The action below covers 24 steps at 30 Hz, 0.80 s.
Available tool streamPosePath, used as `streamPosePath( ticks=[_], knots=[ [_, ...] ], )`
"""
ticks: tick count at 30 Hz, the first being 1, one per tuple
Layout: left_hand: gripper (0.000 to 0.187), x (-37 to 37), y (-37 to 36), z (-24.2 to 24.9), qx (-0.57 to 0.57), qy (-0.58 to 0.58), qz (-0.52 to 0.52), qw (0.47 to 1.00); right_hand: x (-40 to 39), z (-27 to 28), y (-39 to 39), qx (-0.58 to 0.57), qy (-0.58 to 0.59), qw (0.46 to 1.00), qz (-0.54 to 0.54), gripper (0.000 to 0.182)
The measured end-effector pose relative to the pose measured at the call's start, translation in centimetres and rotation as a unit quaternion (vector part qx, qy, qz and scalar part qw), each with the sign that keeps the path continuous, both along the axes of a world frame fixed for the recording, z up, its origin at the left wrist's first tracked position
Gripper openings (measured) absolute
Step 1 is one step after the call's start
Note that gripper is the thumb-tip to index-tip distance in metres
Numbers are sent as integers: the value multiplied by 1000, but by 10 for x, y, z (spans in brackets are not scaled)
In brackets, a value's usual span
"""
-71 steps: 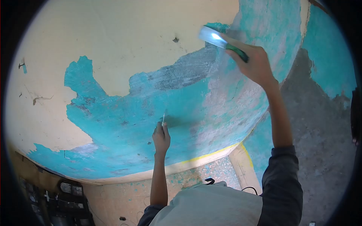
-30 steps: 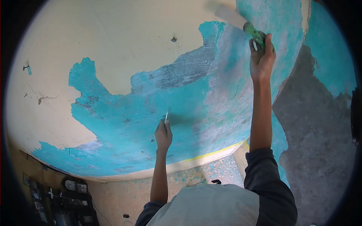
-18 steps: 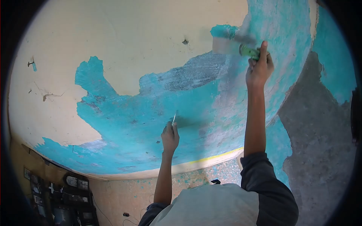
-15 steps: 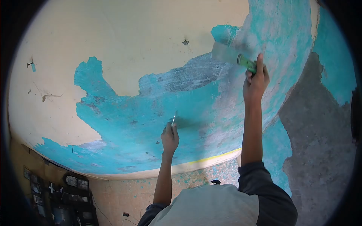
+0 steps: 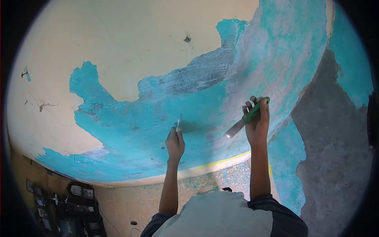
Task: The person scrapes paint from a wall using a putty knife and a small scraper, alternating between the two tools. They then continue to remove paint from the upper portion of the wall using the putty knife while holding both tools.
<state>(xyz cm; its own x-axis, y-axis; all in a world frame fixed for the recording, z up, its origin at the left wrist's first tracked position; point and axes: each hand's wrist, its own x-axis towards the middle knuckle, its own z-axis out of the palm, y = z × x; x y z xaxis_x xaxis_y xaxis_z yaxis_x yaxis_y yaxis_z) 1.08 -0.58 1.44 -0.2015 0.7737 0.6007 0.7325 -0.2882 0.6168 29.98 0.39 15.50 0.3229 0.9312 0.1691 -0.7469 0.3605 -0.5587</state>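
My right hand [image 5: 257,118] grips the green handle of a scraper [image 5: 236,128], whose metal blade points down and left in front of the wall. My left hand [image 5: 175,144] pinches a small, thin, light-coloured tool [image 5: 179,121] that points upward at the middle of the wall. Behind both hands the wall [image 5: 158,114] shows turquoise paint with greyish scraped patches. Cream paint [image 5: 130,39] covers its upper left part, with a ragged edge against the turquoise.
Bare grey plaster [image 5: 327,138] shows on the adjoining wall at the right. Dark shelves with objects [image 5: 67,209] stand at the lower left. Paint flakes, a cable and a small black object [image 5: 133,223] lie on the floor. A nail [image 5: 25,74] sticks out at the far left.
My right hand has come down, and the scraper has turned so its blade points down and left, away from the cream edge. My left hand has barely shifted.
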Motion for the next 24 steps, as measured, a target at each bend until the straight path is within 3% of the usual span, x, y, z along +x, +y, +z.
streamPosePath(
  ticks=[2, 4, 7, 8, 10, 15, 21, 24],
  knots=[
    [16, 1, -1, 3, -10, -11, 3, 1000, 19, 5, 12, 143, -15, 984, 105, 19],
    [16, 1, -1, 0, -2, -8, 2, 1000, 24, 39, 22, 214, -9, 971, 106, 14],
    [17, 1, -2, 3, 8, -4, 5, 1000, 30, 101, 39, 286, 53, 945, 146, 36],
    [17, 2, -2, 4, 11, -4, 7, 1000, 37, 114, 47, 288, 52, 945, 144, 36],
    [17, 2, 0, 3, 11, -5, 6, 1000, 49, 138, 64, 389, 51, 890, 231, 52],
    [18, 3, -2, 2, 14, -4, 6, 1000, 56, 191, 84, 419, 64, 891, 161, 56],
    [22, 4, 0, 2, 45, 12, 4, 999, 34, 206, 107, 431, 56, 898, 73, 54],
    [20, 4, -4, 7, 8, -6, 8, 1000, -13, 206, 99, 344, -16, 937, 53, 53]
  ],
)
